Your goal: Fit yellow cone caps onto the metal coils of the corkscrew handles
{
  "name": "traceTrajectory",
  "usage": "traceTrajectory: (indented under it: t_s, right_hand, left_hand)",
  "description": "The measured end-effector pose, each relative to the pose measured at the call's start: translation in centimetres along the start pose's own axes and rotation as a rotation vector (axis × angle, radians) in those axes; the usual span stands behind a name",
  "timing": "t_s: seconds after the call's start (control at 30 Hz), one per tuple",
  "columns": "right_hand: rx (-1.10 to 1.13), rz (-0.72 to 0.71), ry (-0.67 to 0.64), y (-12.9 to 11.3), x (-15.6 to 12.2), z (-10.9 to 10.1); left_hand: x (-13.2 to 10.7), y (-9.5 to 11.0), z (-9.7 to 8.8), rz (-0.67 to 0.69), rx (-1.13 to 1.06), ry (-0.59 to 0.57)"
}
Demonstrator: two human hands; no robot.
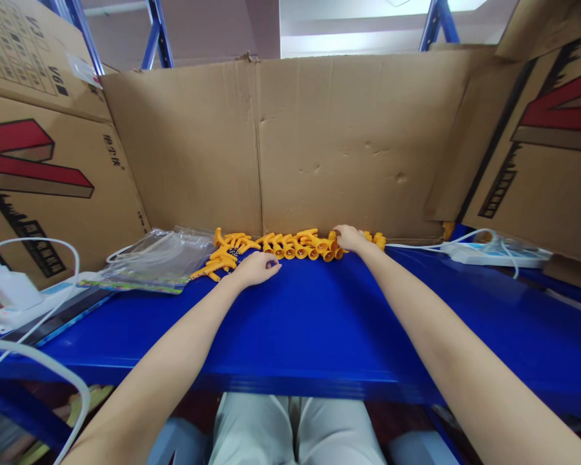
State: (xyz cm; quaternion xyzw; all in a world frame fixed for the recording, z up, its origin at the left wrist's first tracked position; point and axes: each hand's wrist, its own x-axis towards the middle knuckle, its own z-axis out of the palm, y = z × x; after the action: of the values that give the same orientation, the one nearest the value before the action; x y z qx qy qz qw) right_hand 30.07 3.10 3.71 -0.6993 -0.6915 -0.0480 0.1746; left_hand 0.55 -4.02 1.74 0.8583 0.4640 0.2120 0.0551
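Note:
Several small orange plastic parts [290,245] lie in a row along the back of the blue shelf [310,323], against a cardboard wall [348,142]. My left hand [255,267] rests on the shelf just in front of the left end of the row, fingers curled and pinched together near an orange piece; what it holds is hidden. At the right part of the row my right hand [349,237] lies on the orange parts, its fingers bent over them.
A clear plastic bag [159,258] lies left of the parts. A white charger with cable [10,290] sits at the far left. At the right is a white power strip [494,253] with cords. Cardboard boxes [39,168] flank both sides.

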Motion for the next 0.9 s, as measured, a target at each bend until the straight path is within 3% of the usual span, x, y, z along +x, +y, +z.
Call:
traceTrajectory:
  t_s: [0.13, 0.23, 0.37, 0.57, 0.9]
  right_hand:
    - [-0.009, 0.035, -0.092, 0.9, -0.2, 1.7]
    - [0.021, 0.033, -0.004, 1.1, -0.1, 2.2]
    - [0.046, -0.017, 0.102, 1.4, 0.5, 2.2]
    - [0.041, -0.002, -0.041, 1.5, 1.2, 2.2]
    - [0.017, 0.042, 0.044, 1.2, 1.4, 2.0]
  left_hand:
    - [0.0, 0.1, -0.1, 0.008, 0.022, -0.003]
    - [0.0, 0.2, -0.1, 0.007, 0.033, 0.005]
    - [0.0, 0.3, 0.0, 0.000, 0.027, 0.006]
    - [-0.1, 0.3, 0.0, 0.023, 0.025, 0.012]
    - [-0.1, 0.4, 0.0, 0.016, 0.019, -0.002]
